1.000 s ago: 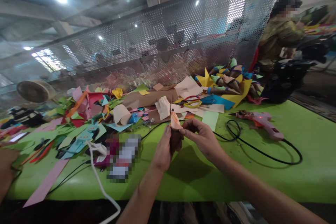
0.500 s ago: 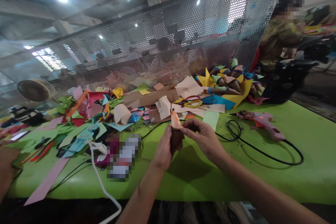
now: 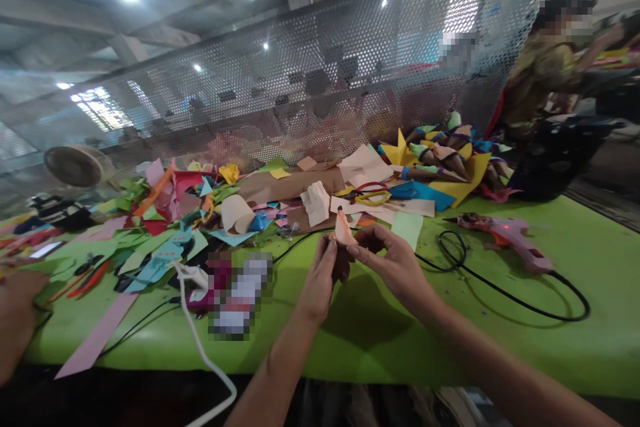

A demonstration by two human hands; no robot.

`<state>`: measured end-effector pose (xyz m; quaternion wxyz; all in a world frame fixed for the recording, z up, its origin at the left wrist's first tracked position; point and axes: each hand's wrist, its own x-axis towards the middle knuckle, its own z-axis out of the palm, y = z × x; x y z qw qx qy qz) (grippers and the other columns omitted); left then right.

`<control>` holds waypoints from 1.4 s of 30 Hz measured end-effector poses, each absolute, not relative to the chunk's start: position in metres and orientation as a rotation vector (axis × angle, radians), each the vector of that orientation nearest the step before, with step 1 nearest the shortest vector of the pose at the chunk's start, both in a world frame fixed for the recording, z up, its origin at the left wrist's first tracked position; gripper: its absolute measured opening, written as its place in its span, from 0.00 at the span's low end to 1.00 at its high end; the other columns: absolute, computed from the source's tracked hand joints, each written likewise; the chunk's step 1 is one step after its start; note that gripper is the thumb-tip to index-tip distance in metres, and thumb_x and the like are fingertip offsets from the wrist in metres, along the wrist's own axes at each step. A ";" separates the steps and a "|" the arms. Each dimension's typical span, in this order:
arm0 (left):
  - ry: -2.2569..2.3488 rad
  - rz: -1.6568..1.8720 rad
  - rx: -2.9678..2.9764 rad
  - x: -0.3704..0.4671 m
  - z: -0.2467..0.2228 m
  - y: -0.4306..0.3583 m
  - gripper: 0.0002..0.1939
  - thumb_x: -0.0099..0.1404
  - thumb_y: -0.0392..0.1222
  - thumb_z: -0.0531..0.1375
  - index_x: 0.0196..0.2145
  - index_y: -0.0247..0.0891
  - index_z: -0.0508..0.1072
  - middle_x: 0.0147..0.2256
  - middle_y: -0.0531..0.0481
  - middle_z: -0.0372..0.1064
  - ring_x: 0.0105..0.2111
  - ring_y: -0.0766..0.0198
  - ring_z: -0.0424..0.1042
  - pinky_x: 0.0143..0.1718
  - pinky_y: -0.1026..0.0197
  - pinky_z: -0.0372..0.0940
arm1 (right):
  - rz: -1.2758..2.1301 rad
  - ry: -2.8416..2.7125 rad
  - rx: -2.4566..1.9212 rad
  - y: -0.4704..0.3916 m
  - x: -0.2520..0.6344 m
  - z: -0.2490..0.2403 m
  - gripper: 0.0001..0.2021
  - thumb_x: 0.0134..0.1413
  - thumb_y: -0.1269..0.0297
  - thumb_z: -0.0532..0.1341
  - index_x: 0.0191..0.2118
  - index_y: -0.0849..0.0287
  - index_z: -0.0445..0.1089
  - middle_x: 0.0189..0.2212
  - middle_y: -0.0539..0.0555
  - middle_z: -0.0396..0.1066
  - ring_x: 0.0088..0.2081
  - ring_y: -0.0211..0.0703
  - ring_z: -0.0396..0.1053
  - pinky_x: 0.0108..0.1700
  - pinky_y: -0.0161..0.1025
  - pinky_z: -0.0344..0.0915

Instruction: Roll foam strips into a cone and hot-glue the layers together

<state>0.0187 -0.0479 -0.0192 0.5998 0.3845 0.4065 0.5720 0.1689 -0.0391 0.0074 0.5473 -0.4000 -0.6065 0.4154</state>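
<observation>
A small rolled paper piece (image 3: pixel 343 229), peach at its pointed top with a dark tip, stands upright between my hands. My left hand (image 3: pixel 320 277) is closed around its lower part, which the fingers mostly hide. Thumb and forefinger of my right hand (image 3: pixel 393 263) pinch its right edge. Both hands hover over the green tabletop (image 3: pixel 390 360), casting a shadow on it. Right of them lies a pink glue gun (image 3: pixel 523 240) with a small red light and a black cord. Scissors with red and yellow handles (image 3: pixel 370 195) lie beyond my hands among paper sheets.
Coloured paper scraps (image 3: pixel 170 200) heap along the back left, and finished-looking paper cones (image 3: pixel 445 153) pile at the back right. A white cable (image 3: pixel 200 347) crosses the front edge. Another person's hand (image 3: pixel 20 307) rests at far left. A perforated metal screen (image 3: pixel 300 87) stands behind.
The view has shifted slightly, so most things sit a little further right. My right fingers have come closer around the paper piece, and its brown lower part shows less.
</observation>
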 end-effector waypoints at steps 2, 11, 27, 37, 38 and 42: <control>0.970 1.322 0.920 0.018 -0.018 -0.048 0.21 0.63 0.58 0.63 0.47 0.43 0.73 0.37 0.50 0.72 0.34 0.65 0.68 0.31 0.66 0.61 | 0.949 -1.472 -0.964 -0.040 0.170 0.008 0.14 0.53 0.53 0.68 0.36 0.57 0.70 0.31 0.51 0.69 0.34 0.43 0.65 0.36 0.39 0.61; 0.998 1.338 1.108 0.018 -0.007 -0.054 0.20 0.65 0.55 0.62 0.50 0.44 0.74 0.51 0.47 0.70 0.52 0.59 0.66 0.49 0.65 0.61 | 0.812 -1.542 -1.027 -0.041 0.169 0.008 0.11 0.56 0.55 0.65 0.34 0.56 0.67 0.30 0.50 0.66 0.32 0.42 0.63 0.35 0.39 0.60; 1.024 1.264 1.209 0.020 -0.010 -0.052 0.22 0.68 0.63 0.55 0.46 0.42 0.67 0.34 0.53 0.65 0.30 0.67 0.61 0.30 0.66 0.58 | 0.702 -1.617 -1.019 -0.040 0.171 0.007 0.14 0.58 0.51 0.64 0.36 0.57 0.69 0.31 0.50 0.68 0.34 0.43 0.65 0.36 0.39 0.61; 1.016 1.265 1.264 0.022 -0.004 -0.055 0.23 0.66 0.64 0.56 0.49 0.45 0.67 0.39 0.51 0.68 0.35 0.65 0.65 0.37 0.64 0.62 | 0.544 -1.683 -1.153 -0.041 0.171 0.007 0.11 0.59 0.53 0.63 0.35 0.56 0.68 0.32 0.50 0.68 0.35 0.44 0.66 0.37 0.39 0.60; 1.019 1.274 1.266 0.022 -0.004 -0.055 0.23 0.66 0.64 0.57 0.49 0.45 0.67 0.39 0.51 0.68 0.35 0.64 0.65 0.38 0.63 0.62 | 0.536 -1.687 -1.154 -0.041 0.171 0.007 0.11 0.59 0.53 0.63 0.35 0.56 0.68 0.32 0.50 0.68 0.35 0.44 0.66 0.37 0.39 0.60; 0.999 1.294 1.270 0.021 -0.006 -0.053 0.23 0.67 0.62 0.57 0.50 0.43 0.69 0.39 0.50 0.68 0.35 0.64 0.65 0.37 0.64 0.61 | 0.503 -1.671 -1.187 -0.039 0.170 0.006 0.11 0.58 0.53 0.64 0.34 0.56 0.68 0.32 0.50 0.69 0.35 0.44 0.66 0.38 0.40 0.61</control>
